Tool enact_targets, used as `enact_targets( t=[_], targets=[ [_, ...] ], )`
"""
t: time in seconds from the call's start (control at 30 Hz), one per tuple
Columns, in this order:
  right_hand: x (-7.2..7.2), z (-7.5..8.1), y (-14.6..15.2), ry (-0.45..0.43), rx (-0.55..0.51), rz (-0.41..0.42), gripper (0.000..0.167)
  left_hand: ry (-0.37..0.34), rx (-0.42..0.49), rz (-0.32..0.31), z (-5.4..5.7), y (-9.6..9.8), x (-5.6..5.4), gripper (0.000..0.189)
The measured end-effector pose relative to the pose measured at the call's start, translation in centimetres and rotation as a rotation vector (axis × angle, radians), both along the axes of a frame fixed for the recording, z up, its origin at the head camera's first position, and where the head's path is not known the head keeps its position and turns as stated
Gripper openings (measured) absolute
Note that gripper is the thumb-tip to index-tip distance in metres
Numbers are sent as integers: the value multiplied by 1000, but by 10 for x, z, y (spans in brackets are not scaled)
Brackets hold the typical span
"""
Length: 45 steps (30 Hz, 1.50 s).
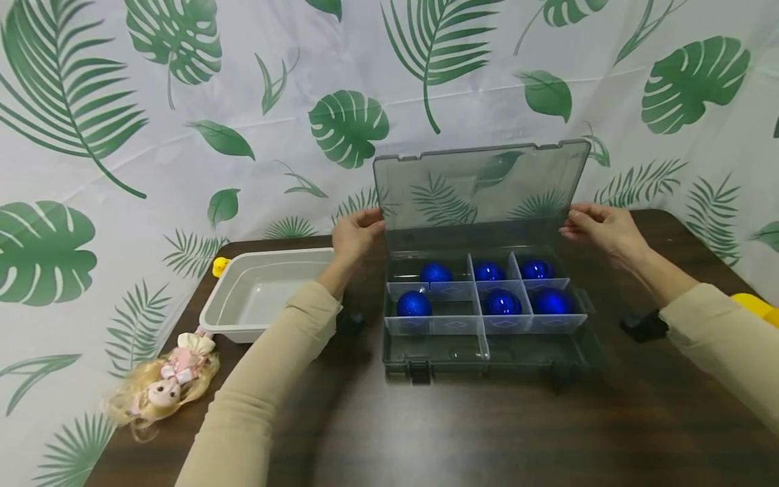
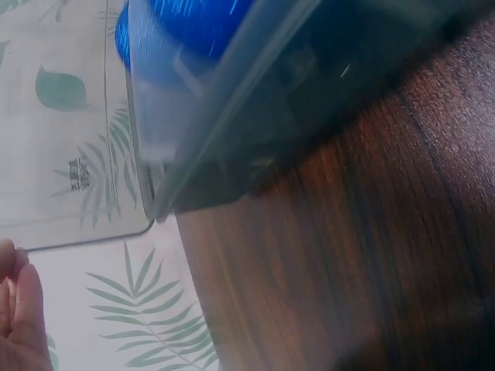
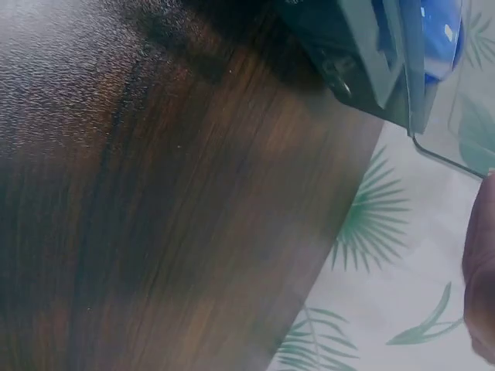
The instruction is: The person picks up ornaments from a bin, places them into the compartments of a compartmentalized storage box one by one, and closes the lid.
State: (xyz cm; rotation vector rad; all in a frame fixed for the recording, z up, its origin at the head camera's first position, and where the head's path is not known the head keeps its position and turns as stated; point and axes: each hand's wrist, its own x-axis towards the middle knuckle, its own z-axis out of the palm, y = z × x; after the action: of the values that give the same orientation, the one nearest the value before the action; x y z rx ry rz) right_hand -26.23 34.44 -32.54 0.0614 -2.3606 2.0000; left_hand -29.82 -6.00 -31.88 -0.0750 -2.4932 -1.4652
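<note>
A smoky transparent organizer box lies on the table with its hinged lid raised nearly upright. Dividers split it into compartments. Blue balls fill the back and middle rows: two glittery ones at left, including the front one, and several smoother ones at right, among them a shiny ball. The front row holds no balls. My left hand pinches the lid's left edge; in the left wrist view its fingertips meet that edge. On the opposite edge, my right hand pinches the lid between thumb and fingers.
Left of the box stands a light grey plastic basin, partly behind my left arm. A blond doll lies at the table's left edge, and a small yellow duck sits behind the basin. Something yellow shows beyond my right sleeve. A leaf-patterned cloth hangs behind.
</note>
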Motion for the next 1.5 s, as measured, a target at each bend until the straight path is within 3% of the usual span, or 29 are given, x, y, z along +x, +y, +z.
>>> enact_targets(
  t=[0.07,0.13,0.2,0.33,0.4,0.47,0.53,0.63,0.7,0.83,1.0,1.17,1.5],
  targets=[
    [2,-1,-1,29,-75,29,11,32,-1,19,1,-1,3,22],
    [3,-4,0,60,-77,53,15,47,25,9,1,-1,6,20],
    [5,-7,2,65,-40,67,25,19,57,-18,2,-1,12,23],
    [6,-22,18,65,27,143,51,-168,304,-168,3,-6,33,35],
    [8,-32,27,74,24,202,54,-277,440,-244,3,-11,46,42],
    [13,-40,33,66,20,259,51,-359,496,-313,1,-16,59,51],
    [24,-40,30,43,125,273,54,-387,432,-364,-2,-20,71,60],
    [42,-38,25,15,262,294,54,-360,270,-411,-10,-22,86,68],
    [52,-36,19,11,359,301,52,-339,181,-414,-17,-21,94,68],
    [63,-42,13,12,466,293,49,-359,104,-424,-33,-20,104,69],
    [70,-53,11,-28,523,305,57,-371,72,-405,-50,-16,110,77],
    [73,-62,9,1,517,320,60,-329,68,-366,-63,-11,114,86],
    [71,-67,5,85,534,310,60,-275,101,-296,-75,-2,118,92]
  ],
)
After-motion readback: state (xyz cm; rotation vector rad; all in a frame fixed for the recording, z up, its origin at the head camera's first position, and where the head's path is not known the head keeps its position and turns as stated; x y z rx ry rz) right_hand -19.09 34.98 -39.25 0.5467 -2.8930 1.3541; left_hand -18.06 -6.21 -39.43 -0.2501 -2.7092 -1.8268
